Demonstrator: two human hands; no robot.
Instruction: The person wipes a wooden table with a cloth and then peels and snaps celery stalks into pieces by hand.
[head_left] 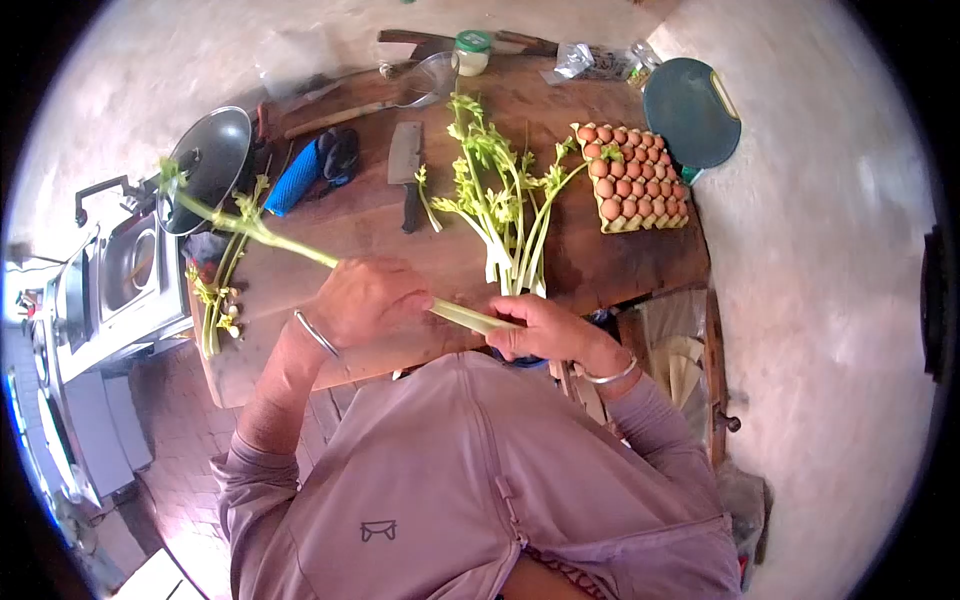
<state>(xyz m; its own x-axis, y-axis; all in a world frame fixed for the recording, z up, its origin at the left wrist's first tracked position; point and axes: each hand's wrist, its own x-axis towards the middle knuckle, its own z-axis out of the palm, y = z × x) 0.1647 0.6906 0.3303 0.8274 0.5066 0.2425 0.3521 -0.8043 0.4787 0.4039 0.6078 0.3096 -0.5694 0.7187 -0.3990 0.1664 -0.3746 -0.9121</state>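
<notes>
A long celery stalk [290,245] slants across the front of the wooden table, its leafy end up to the left. My left hand [372,300] is closed around its middle, slightly blurred. The pale base end is gripped by my right hand [540,328], between thumb and fingers. Just beyond my right hand lies a bunch of celery [505,215], leaves pointing away from me. To its left rests a cleaver [405,165] with a black handle, and a small celery sprig [428,203] lies beside it. More celery stalks [228,270] lie at the table's left edge.
On the wooden table [330,225] are a tray of eggs [630,180], a blue mesh-wrapped item [295,180], a strainer [428,80] and a green-lidded jar [472,52]. A wok lid [215,160] stands left, near the sink [130,265]. A dark green round board [690,112] leans at the right.
</notes>
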